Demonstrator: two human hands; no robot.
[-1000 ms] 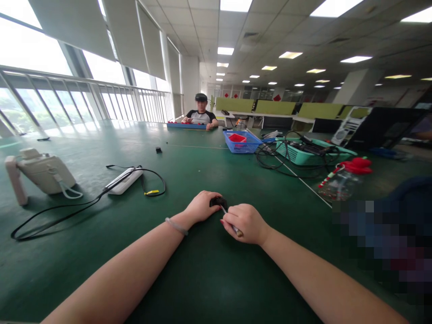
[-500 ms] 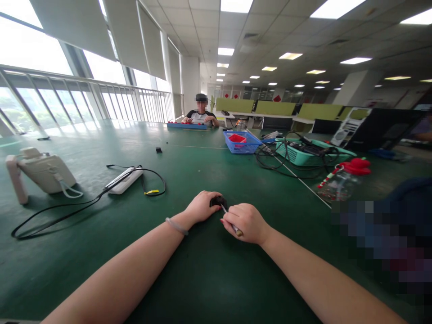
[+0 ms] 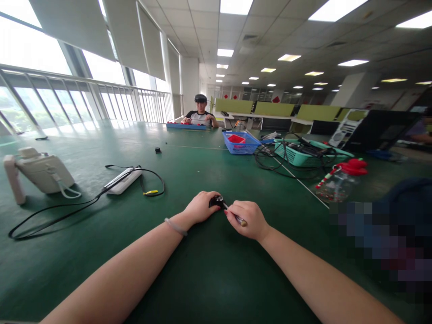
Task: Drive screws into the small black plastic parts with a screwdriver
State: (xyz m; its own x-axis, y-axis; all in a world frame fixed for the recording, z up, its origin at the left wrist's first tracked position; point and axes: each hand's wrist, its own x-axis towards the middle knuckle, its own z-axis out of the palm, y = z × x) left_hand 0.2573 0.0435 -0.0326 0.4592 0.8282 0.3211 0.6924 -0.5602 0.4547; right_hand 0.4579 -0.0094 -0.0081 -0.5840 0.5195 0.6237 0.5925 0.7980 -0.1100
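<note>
My left hand [image 3: 200, 207] rests on the green table [image 3: 209, 274], its fingers curled round a small black part [image 3: 216, 200] that it pins down. My right hand [image 3: 248, 219] is closed on a thin tool [image 3: 240, 220] with a metal shaft and a brownish handle end. The tool's tip touches the top of the black part. Both forearms reach in from the bottom of the head view. A thin band sits on my left wrist.
A white power strip [image 3: 122, 181] with a black cable lies to the left, beside a beige device [image 3: 40, 172]. A blue basket [image 3: 240, 142], a teal tray [image 3: 300, 153] with cables and a clear bottle [image 3: 334, 184] stand to the right. A person [image 3: 200, 114] sits at the far end.
My right hand has rolled slightly, so the tool's handle end now points more to the right. The left hand and the black part have stayed in place.
</note>
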